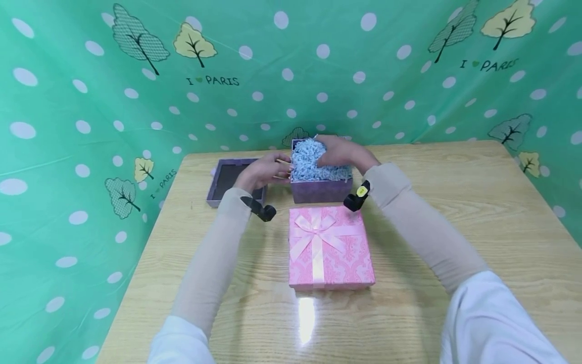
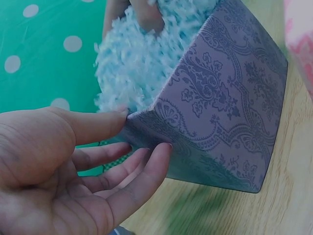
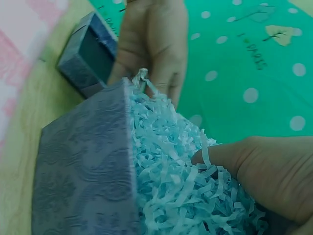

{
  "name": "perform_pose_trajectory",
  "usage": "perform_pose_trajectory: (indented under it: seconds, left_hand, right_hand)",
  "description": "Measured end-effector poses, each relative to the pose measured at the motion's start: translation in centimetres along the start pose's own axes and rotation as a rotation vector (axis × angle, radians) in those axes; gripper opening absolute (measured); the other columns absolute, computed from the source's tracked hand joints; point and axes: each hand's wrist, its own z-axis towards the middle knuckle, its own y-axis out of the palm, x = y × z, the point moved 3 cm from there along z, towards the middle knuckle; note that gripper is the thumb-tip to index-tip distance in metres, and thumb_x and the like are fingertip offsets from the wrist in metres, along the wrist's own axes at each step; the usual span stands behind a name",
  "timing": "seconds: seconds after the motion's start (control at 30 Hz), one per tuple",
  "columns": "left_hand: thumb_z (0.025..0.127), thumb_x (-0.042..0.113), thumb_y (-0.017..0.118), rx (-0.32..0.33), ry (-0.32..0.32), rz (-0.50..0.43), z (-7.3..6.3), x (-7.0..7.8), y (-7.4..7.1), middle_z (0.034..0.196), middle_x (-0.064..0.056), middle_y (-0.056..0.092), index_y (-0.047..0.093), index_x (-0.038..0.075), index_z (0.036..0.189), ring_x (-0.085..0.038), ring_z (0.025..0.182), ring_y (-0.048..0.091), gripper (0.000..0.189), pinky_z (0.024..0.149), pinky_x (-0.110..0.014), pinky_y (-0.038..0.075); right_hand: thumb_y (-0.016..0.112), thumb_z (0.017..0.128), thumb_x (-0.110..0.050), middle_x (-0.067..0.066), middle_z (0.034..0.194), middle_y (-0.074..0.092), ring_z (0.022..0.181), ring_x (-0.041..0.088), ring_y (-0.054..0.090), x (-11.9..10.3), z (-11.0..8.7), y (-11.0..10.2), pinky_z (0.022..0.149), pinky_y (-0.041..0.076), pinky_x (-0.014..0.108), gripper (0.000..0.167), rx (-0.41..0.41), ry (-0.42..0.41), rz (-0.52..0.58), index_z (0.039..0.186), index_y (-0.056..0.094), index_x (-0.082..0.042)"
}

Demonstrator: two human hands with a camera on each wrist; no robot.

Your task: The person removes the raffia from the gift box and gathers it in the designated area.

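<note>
The relaxed left hand touched the purple box; the right hand lay in blue shreds, fingers apparently buried, grip unclear.

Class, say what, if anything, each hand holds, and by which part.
The left hand touches the purple box at a rim corner, no closed grip showing. The right hand reaches into the blue shredded paper; whether it grips any cannot be told.

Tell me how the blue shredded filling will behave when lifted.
The blue shredded filling should be light, being thin strips. It will probably flop and shed strands, as loose ends stick up. Heaped above the rim of the purple box, it may spill.
</note>
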Motion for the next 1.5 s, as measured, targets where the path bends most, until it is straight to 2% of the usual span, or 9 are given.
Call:
perform_pose_trajectory:
  seconds: [0.23, 0.4, 0.5, 0.73, 0.87, 1.1, 1.3, 1.43, 1.5]
  left_hand:
    - [0.098, 0.002, 0.047, -0.010, 0.009, -0.017, 0.0, -0.2, -0.2, 0.114, -0.018, 0.052, 0.036, -0.003, 0.136, -0.025, 0.094, 0.059, 0.039, 0.104, -0.048, 0.045]
    - [0.098, -0.001, 0.045, -0.014, 0.014, -0.046, 0.0, -0.2, -0.2, 0.110, -0.018, 0.053, 0.034, -0.003, 0.136, -0.025, 0.092, 0.060, 0.040, 0.105, -0.050, 0.043]
    - [0.098, -0.002, 0.045, -0.012, 0.013, -0.024, -0.1, -0.1, -0.3, 0.115, -0.018, 0.051, 0.034, -0.003, 0.137, -0.027, 0.097, 0.059, 0.041, 0.104, -0.047, 0.045]
    - [0.098, 0.007, 0.052, -0.037, 0.005, -0.009, 0.1, -0.1, -0.3, 0.138, -0.024, 0.042, 0.035, -0.002, 0.138, -0.041, 0.123, 0.050, 0.044, 0.104, -0.045, 0.046]
    - [0.098, 0.009, 0.052, -0.052, 0.012, -0.019, 0.2, -0.2, -0.4, 0.141, -0.025, 0.040, 0.035, -0.003, 0.139, -0.043, 0.125, 0.047, 0.046, 0.104, -0.046, 0.045]
    - [0.097, 0.009, 0.053, -0.056, 0.009, -0.043, 0.4, -0.3, -0.3, 0.138, -0.026, 0.042, 0.035, -0.002, 0.139, -0.044, 0.125, 0.047, 0.047, 0.107, -0.049, 0.042]
    - [0.098, 0.009, 0.053, -0.062, 0.015, -0.049, 0.4, -0.2, -0.2, 0.139, -0.030, 0.042, 0.036, -0.003, 0.136, -0.046, 0.127, 0.045, 0.044, 0.107, -0.048, 0.042]
    - [0.098, 0.008, 0.053, -0.060, 0.017, -0.047, 0.3, -0.3, -0.2, 0.139, -0.030, 0.042, 0.037, -0.004, 0.135, -0.046, 0.127, 0.045, 0.043, 0.107, -0.048, 0.042]
    - [0.098, 0.009, 0.052, -0.061, 0.016, -0.047, 0.2, -0.3, -0.2, 0.140, -0.030, 0.041, 0.036, -0.003, 0.136, -0.046, 0.127, 0.044, 0.043, 0.107, -0.048, 0.041]
  right_hand:
    - [0.061, 0.091, -0.019, 0.004, 0.162, 0.007, 0.148, 0.027, 0.011, 0.1, -1.3, -1.7, 0.119, 0.022, 0.046, 0.084, 0.028, -0.039, 0.145, 0.155, 0.006, -0.015]
    - [0.061, 0.092, -0.021, 0.003, 0.162, 0.006, 0.148, 0.025, 0.008, 0.2, -2.3, -3.0, 0.120, 0.019, 0.046, 0.085, 0.055, -0.047, 0.173, 0.155, 0.004, -0.016]
    - [0.061, 0.092, -0.023, 0.002, 0.162, 0.003, 0.148, 0.024, 0.005, 0.2, -2.9, -3.7, 0.120, 0.019, 0.046, 0.086, 0.067, -0.051, 0.185, 0.155, 0.003, -0.016]
    - [0.062, 0.091, -0.023, 0.002, 0.162, -0.004, 0.148, 0.024, -0.001, 0.4, -4.6, -5.0, 0.120, 0.014, 0.049, 0.089, 0.105, -0.077, 0.204, 0.155, 0.000, -0.017]
    - [0.062, 0.092, -0.024, -0.001, 0.161, -0.004, 0.148, 0.023, 0.000, 0.8, -5.8, -5.7, 0.121, 0.014, 0.048, 0.090, 0.136, -0.081, 0.222, 0.155, -0.002, -0.018]
    - [0.059, 0.093, -0.024, 0.003, 0.161, -0.002, 0.148, 0.025, 0.001, 2.2, -8.2, -6.9, 0.120, 0.015, 0.050, 0.086, 0.220, -0.097, 0.241, 0.154, -0.001, -0.014]
    - [0.057, 0.094, -0.029, 0.004, 0.161, -0.007, 0.148, 0.028, -0.003, 4.2, -10.0, -7.7, 0.117, 0.016, 0.058, 0.086, 0.264, -0.056, 0.259, 0.154, -0.003, -0.017]
    - [0.057, 0.094, -0.027, 0.009, 0.161, 0.004, 0.146, 0.033, 0.008, 5.6, -11.2, -8.0, 0.114, 0.022, 0.060, 0.082, 0.304, -0.057, 0.280, 0.155, 0.003, -0.016]
    - [0.057, 0.095, -0.027, 0.010, 0.161, 0.006, 0.146, 0.034, 0.010, 6.4, -11.8, -8.2, 0.114, 0.020, 0.060, 0.080, 0.331, -0.059, 0.291, 0.155, 0.005, -0.016]
